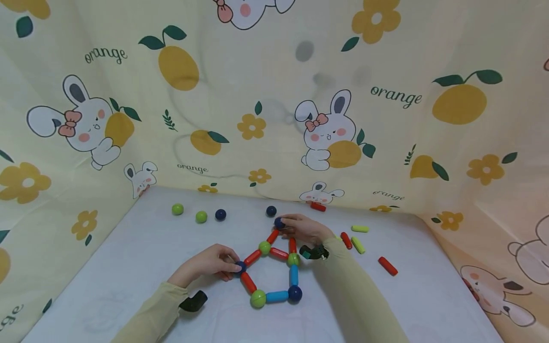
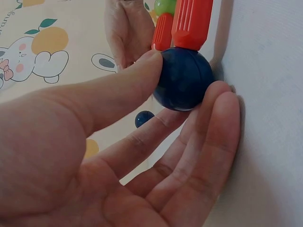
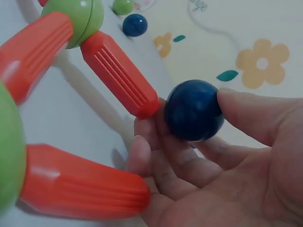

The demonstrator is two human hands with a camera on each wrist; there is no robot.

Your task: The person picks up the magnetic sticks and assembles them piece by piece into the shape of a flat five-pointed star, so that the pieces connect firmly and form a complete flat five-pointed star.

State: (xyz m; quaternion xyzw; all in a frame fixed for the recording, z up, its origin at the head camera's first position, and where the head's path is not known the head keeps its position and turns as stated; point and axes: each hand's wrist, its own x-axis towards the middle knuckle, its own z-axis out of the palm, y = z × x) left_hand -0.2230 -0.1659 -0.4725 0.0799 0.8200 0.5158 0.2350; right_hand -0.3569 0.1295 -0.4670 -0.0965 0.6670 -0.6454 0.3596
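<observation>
The person's right hand (image 1: 306,229) pinched a glossy dark blue ball (image 3: 194,109) between thumb and fingers, just beside the free end of a red ribbed plastic rod (image 3: 120,75). Whether ball and rod touched could not be told. A second red ribbed plastic rod (image 3: 87,182) reached from a light green ball (image 1: 293,259) to that hand's fingers, its end apart from the held ball. The left hand (image 1: 214,262) pinched another dark blue ball (image 2: 183,78) at the left corner of a ring of rods and balls on the white surface (image 1: 206,324).

The likeliest trouble lay at the top: each of those two rods was joined at one end only, so a sideways push might have swung one away while the ball met the other. The right fingers, crowded around both rod ends, could have blocked contact. With the left hand steadying only one corner, a hard shove might have skewed the ring or parted a blue rod (image 1: 277,297) from its ball. A loose dark blue ball (image 1: 271,211), near the right hand, could have rolled off if knocked.
</observation>
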